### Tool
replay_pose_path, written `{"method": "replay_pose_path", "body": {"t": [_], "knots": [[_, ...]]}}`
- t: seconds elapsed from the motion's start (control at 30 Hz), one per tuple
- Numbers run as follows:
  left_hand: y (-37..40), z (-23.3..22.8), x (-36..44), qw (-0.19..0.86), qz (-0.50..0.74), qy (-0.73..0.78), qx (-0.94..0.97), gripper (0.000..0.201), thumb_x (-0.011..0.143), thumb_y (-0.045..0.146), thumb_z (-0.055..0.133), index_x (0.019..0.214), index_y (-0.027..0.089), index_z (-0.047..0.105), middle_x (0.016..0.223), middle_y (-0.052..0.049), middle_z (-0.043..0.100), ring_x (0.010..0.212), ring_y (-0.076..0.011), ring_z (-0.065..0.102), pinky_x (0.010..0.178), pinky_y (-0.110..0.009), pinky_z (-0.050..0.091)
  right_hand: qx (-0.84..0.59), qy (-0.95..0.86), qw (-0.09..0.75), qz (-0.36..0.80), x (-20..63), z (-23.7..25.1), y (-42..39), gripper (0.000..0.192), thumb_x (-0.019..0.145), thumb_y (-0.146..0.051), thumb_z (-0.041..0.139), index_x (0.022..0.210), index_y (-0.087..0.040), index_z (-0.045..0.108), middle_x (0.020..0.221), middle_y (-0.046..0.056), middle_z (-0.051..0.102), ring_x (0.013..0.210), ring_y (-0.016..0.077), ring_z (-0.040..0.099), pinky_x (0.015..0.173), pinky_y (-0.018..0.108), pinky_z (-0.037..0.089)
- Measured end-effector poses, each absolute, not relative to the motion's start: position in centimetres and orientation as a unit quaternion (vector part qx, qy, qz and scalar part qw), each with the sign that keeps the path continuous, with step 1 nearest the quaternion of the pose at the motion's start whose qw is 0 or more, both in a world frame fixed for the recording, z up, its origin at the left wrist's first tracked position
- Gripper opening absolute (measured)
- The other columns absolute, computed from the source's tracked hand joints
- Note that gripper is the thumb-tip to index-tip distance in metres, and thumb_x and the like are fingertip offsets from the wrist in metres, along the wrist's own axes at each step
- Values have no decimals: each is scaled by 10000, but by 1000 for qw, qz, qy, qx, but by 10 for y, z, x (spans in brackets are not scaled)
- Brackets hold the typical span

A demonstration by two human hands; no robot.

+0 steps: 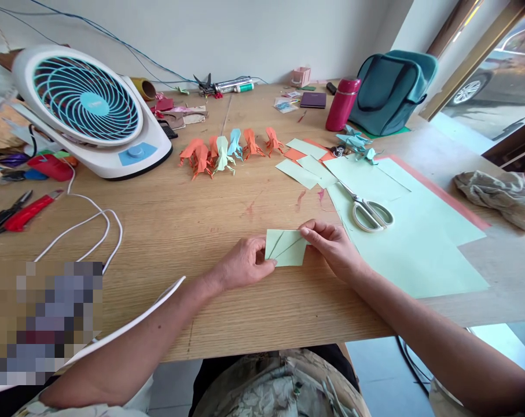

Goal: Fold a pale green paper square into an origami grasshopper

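Between my two hands is a small pale green sheet of paper (pixel 286 248) with slanting crease lines across it, held just over the wooden table. My left hand (pixel 249 260) pinches its lower left corner between thumb and fingers. At the upper right corner, the thumb and fingers of my right hand (pixel 329 240) are closed on the same sheet. Scissors (pixel 370 214) with white handles lie to the right of my right hand, on large pale green sheets (pixel 418 255). Behind the hands stand several folded paper figures (pixel 223 155) in orange, green and blue.
A white and blue fan (pixel 92 110) stands at the left, its white cable (pixel 108 217) looping on the table (pixel 193 220). Cutters with red handles (pixel 32 211) lie near the left edge. A pink bottle (pixel 342 104) and teal bag (pixel 390 92) stand at the back right, near cut paper pieces (pixel 297 172).
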State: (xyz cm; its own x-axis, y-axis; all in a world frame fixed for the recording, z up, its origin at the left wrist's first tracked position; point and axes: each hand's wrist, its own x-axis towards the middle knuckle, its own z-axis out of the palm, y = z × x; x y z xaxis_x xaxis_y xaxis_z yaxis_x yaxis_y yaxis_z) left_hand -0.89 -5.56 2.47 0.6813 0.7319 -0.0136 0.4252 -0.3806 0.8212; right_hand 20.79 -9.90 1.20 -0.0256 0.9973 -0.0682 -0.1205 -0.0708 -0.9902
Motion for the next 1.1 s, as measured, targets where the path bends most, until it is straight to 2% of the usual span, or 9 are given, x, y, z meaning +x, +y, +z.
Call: {"method": "replay_pose_path", "body": {"t": [0.1,0.2,0.27,0.4,0.53,0.67,0.83,1.0,1.1], "knots": [[-56,23,-9,443,185,364,798,91,770,207,611,823,151,659,742,-8,661,649,-137,591,605,-229,460,-477,-452,506,559,209,9,-98,361,797,-534,749,733,-190,658,669,-20,584,630,117,492,615,261,400],[-54,16,-8,503,221,367,750,273,783,277,674,1023,148,674,912,-46,725,789,-175,661,709,-260,523,-479,-434,515,563,207,8,-99,361,772,-534,772,734,-191,666,681,-15,601,639,121,502,629,268,414],[-53,12,-7,554,239,354,715,333,776,322,708,1054,143,674,972,-59,736,847,-188,676,756,-274,537,-477,-430,513,570,206,9,-100,360,756,-528,787,733,-188,671,694,-10,612,660,125,514,652,272,424],[-52,11,-6,626,244,342,657,312,756,366,739,959,130,710,912,-47,742,813,-180,673,758,-275,531,-461,-432,496,596,205,10,-101,351,774,-516,779,737,-187,661,693,-17,594,666,117,497,650,263,405],[-52,15,-7,607,257,381,648,286,760,375,748,908,131,721,805,-11,708,717,-144,621,668,-236,483,-476,-470,461,583,204,12,-102,386,800,-548,743,738,-181,639,637,-36,503,586,92,375,549,254,283],[-51,14,-8,622,261,380,633,310,754,400,762,890,125,717,760,1,669,684,-125,580,639,-223,448,-493,-504,419,573,203,14,-103,443,796,-601,719,731,-178,607,605,-49,432,557,87,303,521,268,199],[-51,14,-8,638,257,386,615,283,744,390,782,819,127,708,674,27,610,613,-89,509,586,-200,393,-490,-515,406,575,203,15,-104,449,823,-607,687,722,-182,580,607,-47,435,556,89,315,520,270,209],[-51,19,-10,657,251,386,597,318,727,404,808,874,132,734,735,5,662,664,-106,554,619,-208,428,-500,-541,396,548,203,17,-105,477,824,-616,678,674,-182,550,593,-34,475,566,99,373,537,274,255],[-50,19,-11,668,248,375,593,315,740,424,801,851,137,734,702,15,643,623,-86,522,574,-191,400,-508,-543,387,546,203,18,-105,487,828,-625,666,668,-182,543,585,-30,486,560,101,382,536,275,262]]}}
